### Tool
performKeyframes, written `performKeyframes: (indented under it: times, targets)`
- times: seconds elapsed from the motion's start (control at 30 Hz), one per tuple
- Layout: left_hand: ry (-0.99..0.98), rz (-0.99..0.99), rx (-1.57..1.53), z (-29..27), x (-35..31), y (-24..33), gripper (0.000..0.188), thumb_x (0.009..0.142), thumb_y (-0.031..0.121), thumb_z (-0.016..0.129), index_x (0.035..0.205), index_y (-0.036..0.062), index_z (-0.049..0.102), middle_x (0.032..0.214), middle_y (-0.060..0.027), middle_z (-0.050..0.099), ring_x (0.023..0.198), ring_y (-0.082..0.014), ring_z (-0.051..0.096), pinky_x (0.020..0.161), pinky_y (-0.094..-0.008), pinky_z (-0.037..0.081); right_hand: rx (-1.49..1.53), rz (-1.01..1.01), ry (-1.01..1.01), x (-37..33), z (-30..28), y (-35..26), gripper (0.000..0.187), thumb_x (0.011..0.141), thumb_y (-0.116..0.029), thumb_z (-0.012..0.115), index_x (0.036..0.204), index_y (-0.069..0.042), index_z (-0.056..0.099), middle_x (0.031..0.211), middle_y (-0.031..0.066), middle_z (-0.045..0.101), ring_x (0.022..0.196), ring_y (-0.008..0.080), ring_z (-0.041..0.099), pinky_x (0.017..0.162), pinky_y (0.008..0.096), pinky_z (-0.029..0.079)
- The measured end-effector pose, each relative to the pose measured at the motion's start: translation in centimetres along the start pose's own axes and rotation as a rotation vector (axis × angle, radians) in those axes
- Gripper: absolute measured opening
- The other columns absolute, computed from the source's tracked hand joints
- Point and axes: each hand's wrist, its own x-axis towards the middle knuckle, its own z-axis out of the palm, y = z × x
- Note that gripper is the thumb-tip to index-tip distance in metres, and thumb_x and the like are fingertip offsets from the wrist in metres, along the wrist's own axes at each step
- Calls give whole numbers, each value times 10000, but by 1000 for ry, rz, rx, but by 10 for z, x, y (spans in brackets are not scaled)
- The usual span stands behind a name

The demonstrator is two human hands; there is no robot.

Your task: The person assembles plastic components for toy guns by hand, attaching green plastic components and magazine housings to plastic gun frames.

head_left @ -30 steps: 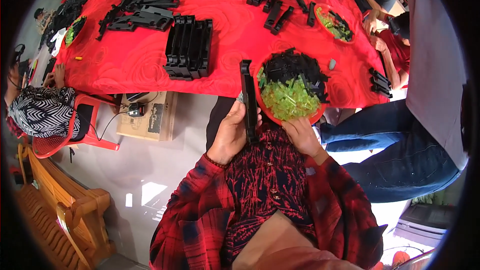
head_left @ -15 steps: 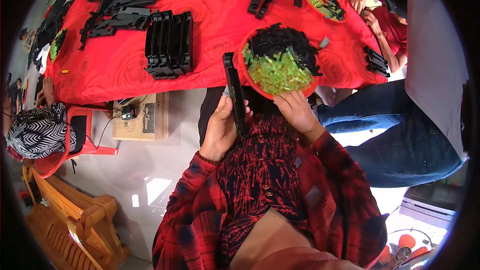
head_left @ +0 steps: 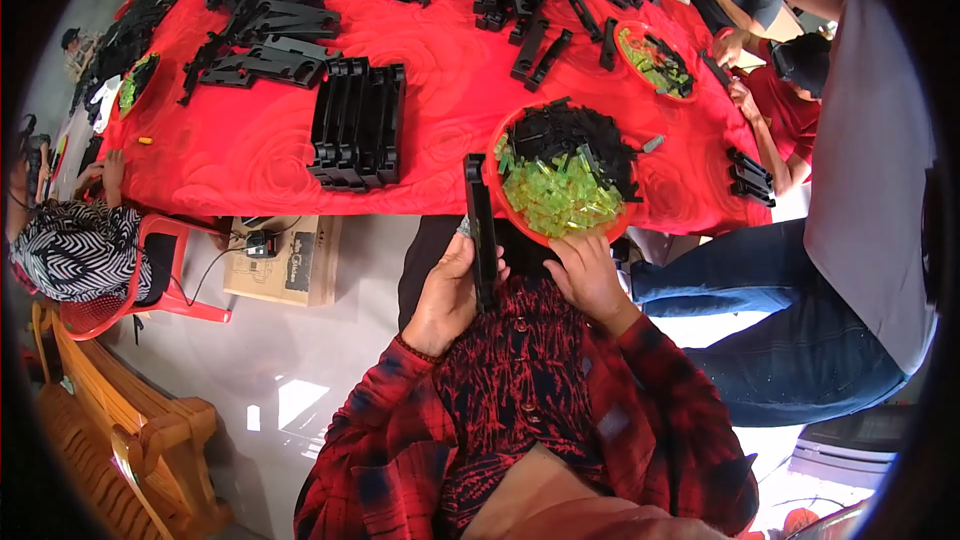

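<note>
One long, narrow black bar stands on end at the worktop's near edge, the left hand wrapped in a firm grip round its lower half. The right hand rests against the rim of one red bowl heaped with green and black clips; whether its grip holds anything cannot be told. One block of racked black bars lies left of the bowl.

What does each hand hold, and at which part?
The left hand grips a long black plastic bar near its lower end. The right hand rests by the red bowl; whether it holds anything cannot be told.
</note>
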Motion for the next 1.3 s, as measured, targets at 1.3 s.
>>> performKeyframes:
  times: [1.3]
  targets:
    - [133,58,8,-7,20,21,284,1033,297,488,1237,111,552,1097,-138,627,937,-254,623,910,-445,515,1877,1199,167,-33,4,35,306,1001,-158,519,1225,51,529,1163,170,641,1023,260,662,911,380,539]
